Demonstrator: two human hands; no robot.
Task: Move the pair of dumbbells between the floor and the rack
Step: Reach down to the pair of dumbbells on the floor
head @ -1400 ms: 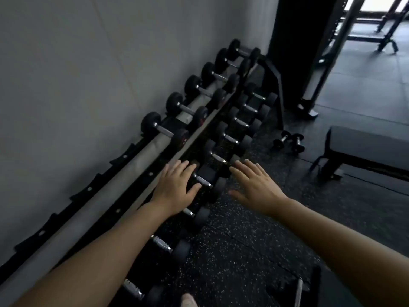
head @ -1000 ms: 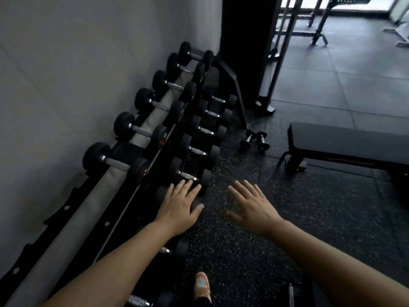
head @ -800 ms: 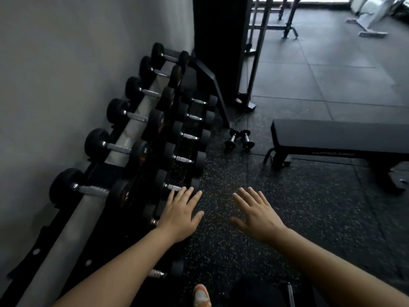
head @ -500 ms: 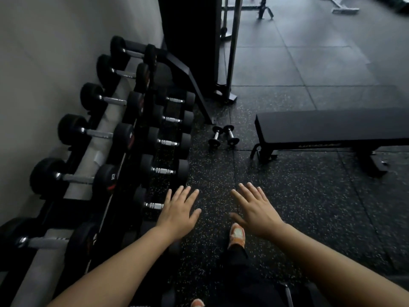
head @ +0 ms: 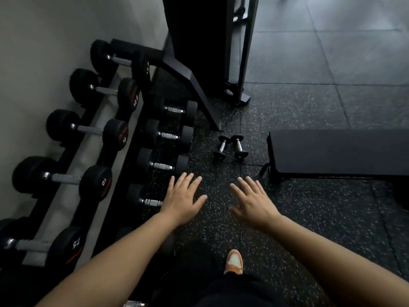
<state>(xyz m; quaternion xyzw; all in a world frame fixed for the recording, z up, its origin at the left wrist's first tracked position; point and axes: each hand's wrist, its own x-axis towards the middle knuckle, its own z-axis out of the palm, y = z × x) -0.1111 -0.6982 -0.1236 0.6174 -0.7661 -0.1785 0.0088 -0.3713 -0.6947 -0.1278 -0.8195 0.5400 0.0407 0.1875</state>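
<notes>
Two small black dumbbells [head: 230, 146] with chrome handles lie side by side on the speckled floor, between the rack's foot and the bench. The dumbbell rack [head: 124, 138] runs along the wall on the left, with larger dumbbells on two tiers. My left hand [head: 183, 200] is held out flat, fingers spread, holding nothing, beside the lower tier. My right hand [head: 252, 201] is also flat and spread, holding nothing. Both hands hover short of the small pair, apart from it.
A black flat bench [head: 336, 151] stands to the right of the small pair. A black machine frame [head: 241, 52] rises behind the rack's end. My orange shoe [head: 234, 264] is on the rubber floor [head: 309, 218] below my hands.
The view has swung right along the rack and come closer to the small pair on the floor. My hands have stayed spread and empty throughout.
</notes>
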